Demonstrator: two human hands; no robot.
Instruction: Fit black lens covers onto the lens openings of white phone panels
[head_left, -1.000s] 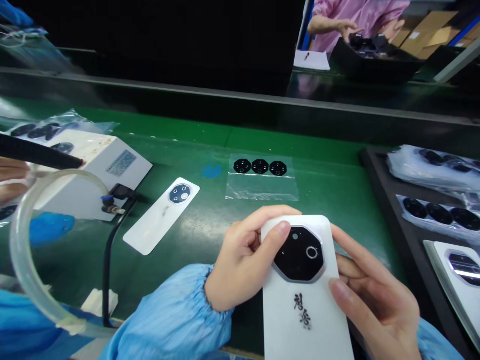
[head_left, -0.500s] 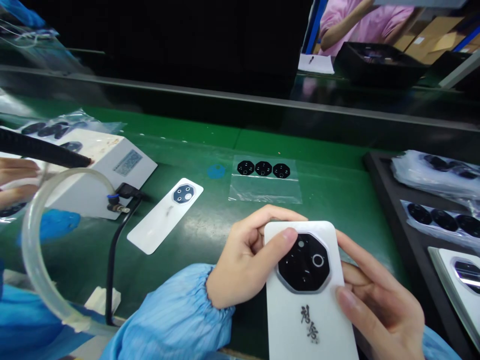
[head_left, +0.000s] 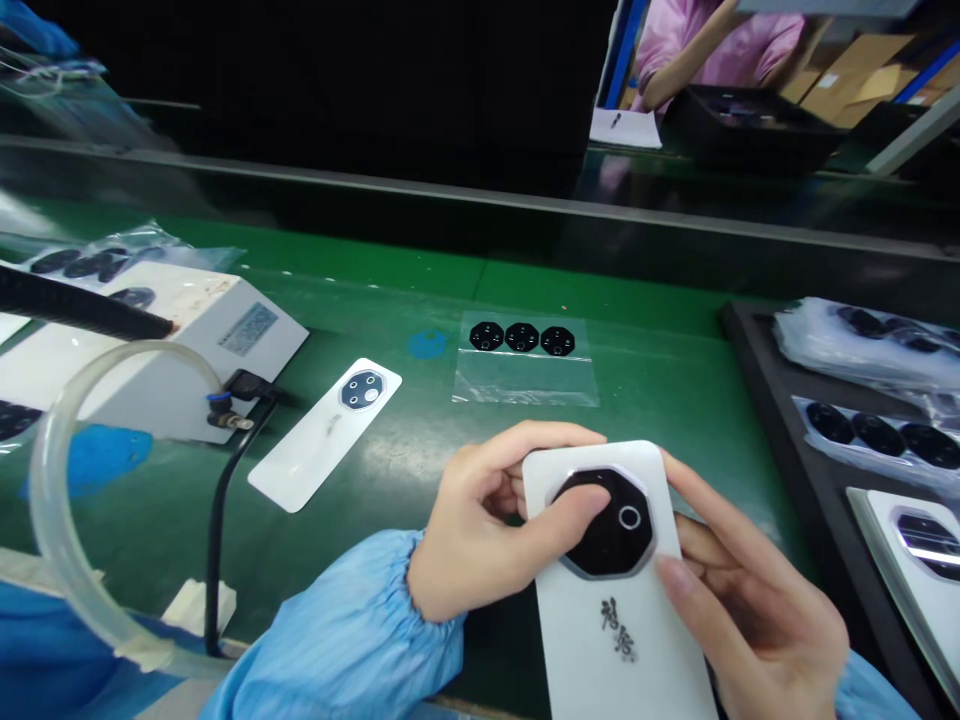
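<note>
Both my hands hold a white phone back cover (head_left: pixel 592 640) with dark lettering, at the lower right of centre. An octagonal black camera lens panel (head_left: pixel 626 545) sits in the cover's upper part. The thumb of my left hand (head_left: pixel 495 525) lies across that panel, its fingers behind the cover's left edge. My right hand (head_left: pixel 757 590) grips the right side, thumb on the front and fingers behind. Left of my hands, another white phone back cover (head_left: pixel 307 455) lies flat on the green table. Beyond my hands, a clear plastic sheet (head_left: pixel 525 380) carries three black octagonal lens panels (head_left: pixel 522 337).
At left stands a white machine (head_left: pixel 217 330) with a clear hose (head_left: pixel 56 480) and a black cable (head_left: pixel 217 530). A dark tray (head_left: pixel 757 400) on the right bears bagged lens panels and stacked white covers (head_left: pixel 922 590). Someone in pink (head_left: pixel 697 50) is across the bench.
My left thumb has slid right, from the panel's upper-left edge onto its middle. The other person's hand by the white machine at left has gone out of view.
</note>
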